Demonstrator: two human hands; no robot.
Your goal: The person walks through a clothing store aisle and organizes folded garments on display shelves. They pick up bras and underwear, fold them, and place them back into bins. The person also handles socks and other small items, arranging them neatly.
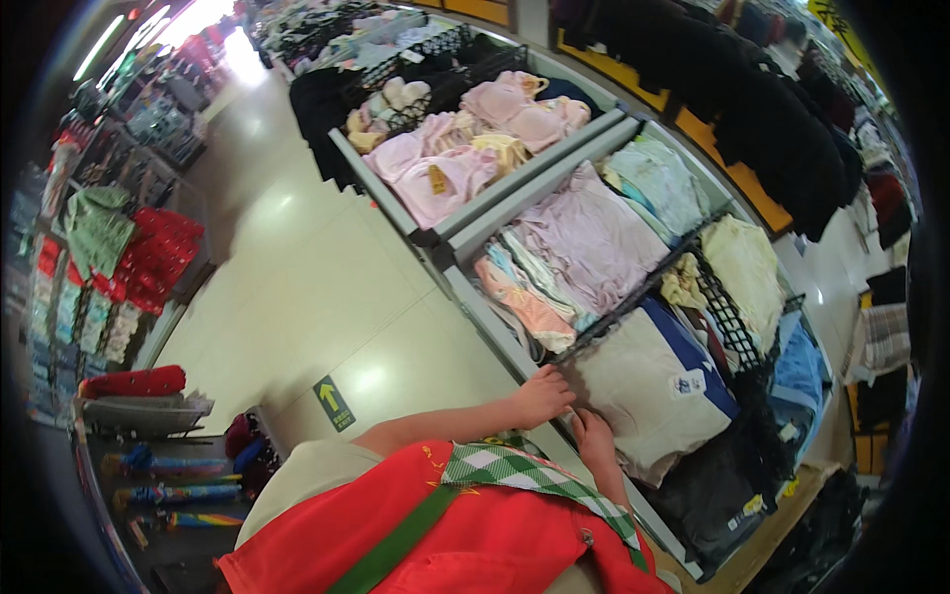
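My left hand (pixel 544 395) rests at the near edge of a display bin, by the corner of a folded light grey garment (pixel 631 393) with a dark blue part and a white tag. Close beside it, my right hand (pixel 591 436) is at the same edge, its fingers bent near a small pale bit between the hands. Whether either hand grips the cloth cannot be told. Folded pink garments (pixel 594 237) and striped ones (pixel 527 297) lie in the compartment beyond, and a dark folded garment (pixel 698 497) lies to the right of the grey one.
A metal divider (pixel 542 189) parts these garments from a bin of pink bras (pixel 512 111). Black wire mesh (pixel 724 312) splits the nearer bin. Tiled floor (pixel 319 297) runs along the left, with a green floor sign (pixel 335 403). Umbrellas (pixel 178 491) lie on a shelf at lower left.
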